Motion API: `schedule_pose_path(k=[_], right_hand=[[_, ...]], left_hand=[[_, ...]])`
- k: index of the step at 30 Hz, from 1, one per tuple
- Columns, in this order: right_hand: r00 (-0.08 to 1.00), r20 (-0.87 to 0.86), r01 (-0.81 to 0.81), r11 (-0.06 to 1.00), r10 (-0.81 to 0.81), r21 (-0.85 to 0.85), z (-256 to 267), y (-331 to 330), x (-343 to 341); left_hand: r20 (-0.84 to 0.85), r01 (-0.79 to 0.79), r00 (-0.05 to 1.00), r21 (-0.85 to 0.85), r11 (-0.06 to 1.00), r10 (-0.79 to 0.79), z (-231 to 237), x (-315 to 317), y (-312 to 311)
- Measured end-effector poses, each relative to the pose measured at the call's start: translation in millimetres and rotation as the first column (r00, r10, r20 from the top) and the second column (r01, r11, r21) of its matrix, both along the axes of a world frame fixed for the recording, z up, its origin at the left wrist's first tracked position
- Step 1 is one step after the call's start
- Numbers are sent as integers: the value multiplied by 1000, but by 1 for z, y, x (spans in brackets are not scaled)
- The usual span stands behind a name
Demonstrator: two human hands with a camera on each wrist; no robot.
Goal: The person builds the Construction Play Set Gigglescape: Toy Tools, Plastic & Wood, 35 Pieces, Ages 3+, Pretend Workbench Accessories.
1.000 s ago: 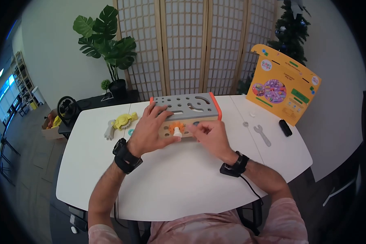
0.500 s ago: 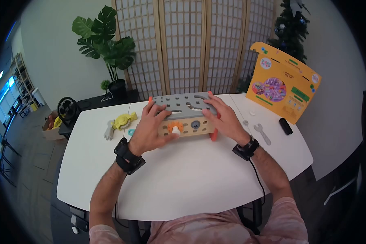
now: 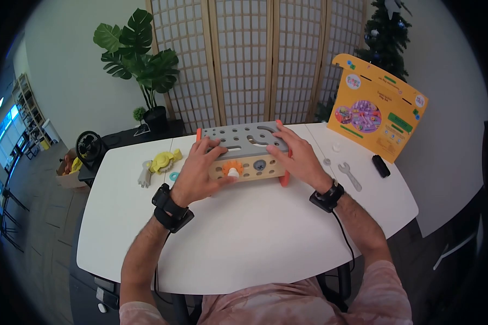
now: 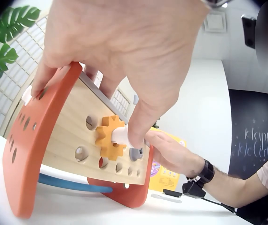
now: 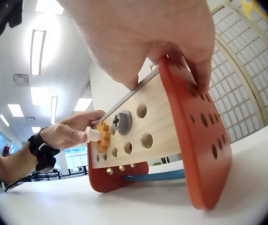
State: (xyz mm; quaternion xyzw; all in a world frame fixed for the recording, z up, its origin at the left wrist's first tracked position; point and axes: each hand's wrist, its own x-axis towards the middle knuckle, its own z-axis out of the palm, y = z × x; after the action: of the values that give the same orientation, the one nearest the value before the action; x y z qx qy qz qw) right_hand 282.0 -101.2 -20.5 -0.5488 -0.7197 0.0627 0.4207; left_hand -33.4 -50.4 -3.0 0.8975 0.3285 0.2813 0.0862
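Note:
A toy workbench [image 3: 244, 142] stands on the white table, with a grey slotted top, a pale wooden front panel [image 5: 138, 126] and red side panels [image 5: 202, 136]. My left hand [image 3: 200, 168] holds its left end, fingers over the top and side. Its thumb rests against a white peg [image 4: 121, 135] that sticks out through an orange gear [image 4: 109, 138] on the front. My right hand [image 3: 305, 163] grips the right end, thumb at the top's front edge and fingers over the red side. Between the hands, a grey cross-slot screw [image 5: 122, 123] sits in the panel.
Left of the workbench lie a yellow toy tool [image 3: 165, 160], a grey piece [image 3: 145, 174] and a teal ring [image 3: 174, 176]. To the right are a grey toy wrench [image 3: 350, 176], a small nut [image 3: 327, 161], a black object [image 3: 380, 166] and an upright orange box [image 3: 379, 108].
My right hand has left the front panel by the grey screw and moved up and right to the workbench's right end. My left hand has stayed at the left end.

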Motion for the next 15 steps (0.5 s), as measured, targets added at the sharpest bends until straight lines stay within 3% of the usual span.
schedule_pose_path(k=[2, 6, 10, 12, 13, 15], right_hand=[[1000, 9, 8, 1000, -8, -23, 5, -2, -2], [997, 76, 32, 997, -27, -66, 12, -5, -2], [1000, 19, 21, 994, -19, -108, 14, -11, -9], [960, 244, 88, 976, -137, 200, 4, -10, -17], [960, 244, 87, 976, -136, 201, 7, -12, -21], [918, 395, -148, 961, 45, 235, 17, -19, -33]], left_hand=[[11, 25, 1000, 81, 996, -26, -4, -1, 3], [-3, 23, 1000, 90, 996, -23, -5, -1, 2], [-1, 25, 1000, 59, 998, -25, -2, -2, 3], [-5, 31, 1000, 68, 997, -30, -2, -2, 3], [-16, 31, 999, 70, 997, -30, -2, -2, 3], [-28, 31, 999, 71, 997, -29, -2, -3, 2]])
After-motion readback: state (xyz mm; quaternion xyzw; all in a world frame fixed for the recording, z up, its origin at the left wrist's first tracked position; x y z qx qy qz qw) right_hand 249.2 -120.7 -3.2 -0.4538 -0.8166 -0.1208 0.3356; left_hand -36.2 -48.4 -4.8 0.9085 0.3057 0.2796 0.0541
